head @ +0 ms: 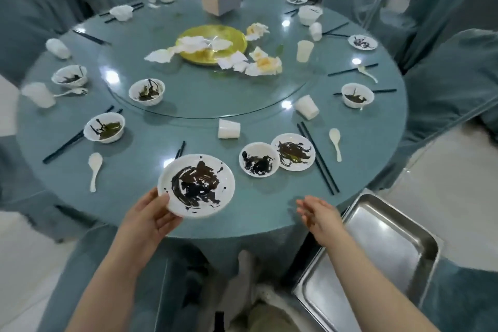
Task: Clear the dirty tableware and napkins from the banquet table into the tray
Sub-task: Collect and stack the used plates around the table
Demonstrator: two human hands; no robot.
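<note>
The left hand (151, 213) grips the dirty plate (196, 185) at its 7 o'clock rim, above the worktop (188, 105) edge. The right hand (319, 217), open, is nearer the tray (398, 226), which lies at 4 o'clock from the plate.

This is looking like a banquet hall or restaurant dining room. A large round table (269, 213) is wearing a teal cloth, with a glass turntable (188, 94) sitting at its middle. Chairs in matching teal covers (444, 67) are ringing its edge and more are standing behind them. Dirty bowls, chopsticks and cups are lying at place settings around the rim, and a tissue box (221, 0) is standing near the far edge.
</note>
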